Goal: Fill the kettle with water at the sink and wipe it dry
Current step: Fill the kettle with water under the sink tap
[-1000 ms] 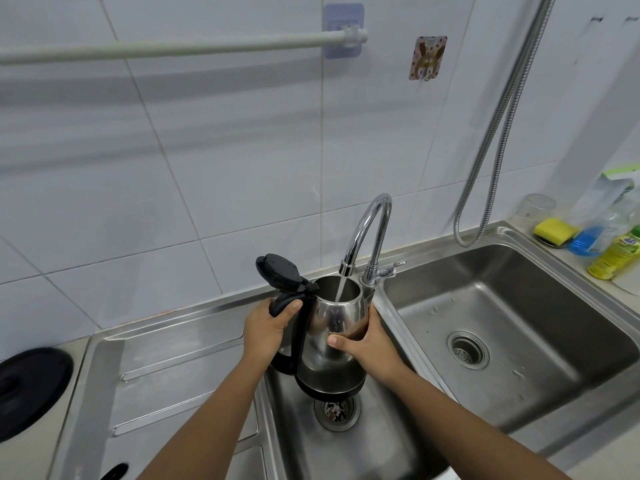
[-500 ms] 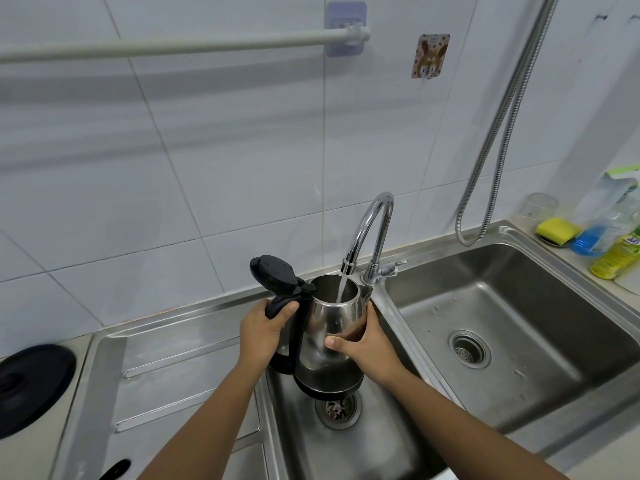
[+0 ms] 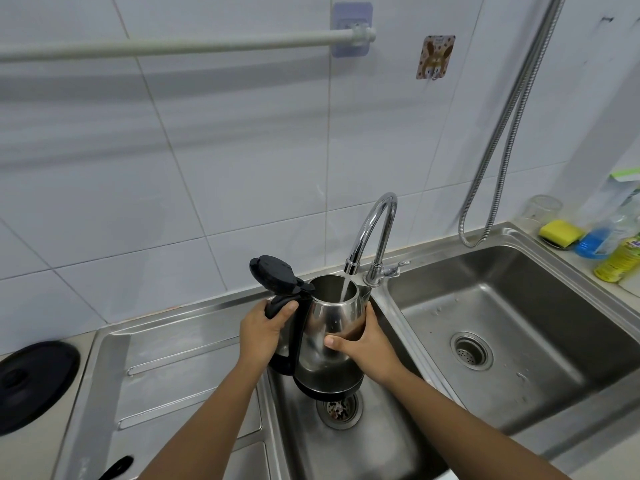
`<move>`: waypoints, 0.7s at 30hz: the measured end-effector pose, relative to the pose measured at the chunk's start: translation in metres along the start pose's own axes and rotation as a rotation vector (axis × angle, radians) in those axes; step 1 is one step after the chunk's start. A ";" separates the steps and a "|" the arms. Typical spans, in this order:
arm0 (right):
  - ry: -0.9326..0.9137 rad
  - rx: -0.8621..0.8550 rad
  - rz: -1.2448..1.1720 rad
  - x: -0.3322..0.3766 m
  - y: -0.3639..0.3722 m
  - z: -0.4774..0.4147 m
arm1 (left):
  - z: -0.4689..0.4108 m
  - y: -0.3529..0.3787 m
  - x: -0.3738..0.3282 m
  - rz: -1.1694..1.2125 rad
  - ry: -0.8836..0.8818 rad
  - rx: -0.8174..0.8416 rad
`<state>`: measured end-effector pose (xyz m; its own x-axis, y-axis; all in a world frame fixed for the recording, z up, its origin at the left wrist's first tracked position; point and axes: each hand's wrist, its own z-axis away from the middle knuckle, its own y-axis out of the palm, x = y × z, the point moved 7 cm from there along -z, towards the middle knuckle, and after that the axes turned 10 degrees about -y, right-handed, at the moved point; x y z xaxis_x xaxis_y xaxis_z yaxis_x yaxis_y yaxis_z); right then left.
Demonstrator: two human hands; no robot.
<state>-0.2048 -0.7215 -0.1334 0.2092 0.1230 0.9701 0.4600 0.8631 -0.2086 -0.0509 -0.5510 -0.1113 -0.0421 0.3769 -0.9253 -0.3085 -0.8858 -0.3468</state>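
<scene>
A steel kettle [image 3: 327, 323] with a black handle and base hangs over the left sink basin [image 3: 374, 445], its black lid [image 3: 273, 275] flipped up. My left hand [image 3: 263, 332] grips the handle. My right hand [image 3: 363, 344] wraps the kettle's right side. Water runs from the curved chrome tap [image 3: 374, 230] straight into the kettle's open mouth. The kettle's base sits just above the basin's drain [image 3: 341, 408].
The right basin [image 3: 519, 323] has its own drain. A yellow sponge [image 3: 561, 232], a blue bottle and a yellow-green bottle [image 3: 618, 263] stand at the far right. A metal hose [image 3: 502, 133] hangs on the wall. A drainboard [image 3: 180, 368] and black round lid [image 3: 33, 382] lie left.
Both hands and the kettle stay put under the running water; only the camera view has shifted slightly.
</scene>
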 end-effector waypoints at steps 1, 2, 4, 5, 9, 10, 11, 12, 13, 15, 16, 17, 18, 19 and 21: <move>0.001 0.001 -0.001 0.000 0.000 0.000 | 0.000 0.000 0.000 0.005 -0.002 -0.001; 0.001 0.003 0.000 0.000 0.000 -0.001 | -0.001 0.000 0.000 0.006 -0.003 -0.001; 0.001 0.005 0.003 0.000 0.000 -0.001 | -0.002 0.000 0.001 0.000 -0.005 0.000; 0.000 0.003 0.004 0.000 0.000 -0.001 | -0.002 0.001 0.001 -0.002 -0.008 0.001; 0.002 -0.009 0.002 0.000 -0.002 -0.002 | -0.002 0.003 0.000 -0.003 -0.012 0.006; 0.002 -0.009 0.003 0.000 -0.002 -0.002 | -0.002 0.004 -0.001 -0.005 -0.011 0.007; 0.003 -0.008 0.005 0.000 -0.003 -0.002 | -0.002 0.004 -0.001 -0.006 -0.011 0.008; 0.005 -0.006 0.010 -0.001 -0.003 -0.002 | -0.002 0.005 -0.001 -0.004 -0.012 0.009; 0.007 -0.004 0.014 -0.001 -0.003 -0.003 | -0.002 0.005 -0.001 -0.001 -0.014 0.010; 0.012 -0.004 0.016 -0.001 -0.003 -0.003 | -0.002 0.005 0.000 0.001 -0.016 0.009; 0.013 -0.003 0.015 -0.001 -0.003 -0.003 | -0.002 0.005 0.000 0.002 -0.018 0.008; 0.014 -0.002 0.014 -0.001 -0.003 -0.003 | -0.002 0.005 0.000 0.002 -0.020 0.008; 0.015 0.000 0.014 -0.001 -0.003 -0.003 | -0.003 0.005 0.001 0.000 -0.022 0.008; 0.015 0.000 0.015 -0.002 -0.003 -0.003 | -0.003 0.005 0.001 -0.003 -0.023 0.009; 0.013 0.003 0.016 -0.002 -0.002 -0.003 | -0.003 0.004 0.001 -0.006 -0.025 0.011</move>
<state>-0.2033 -0.7253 -0.1351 0.2282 0.1303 0.9649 0.4541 0.8624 -0.2239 -0.0492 -0.5555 -0.1141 -0.0636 0.3884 -0.9193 -0.3195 -0.8806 -0.3500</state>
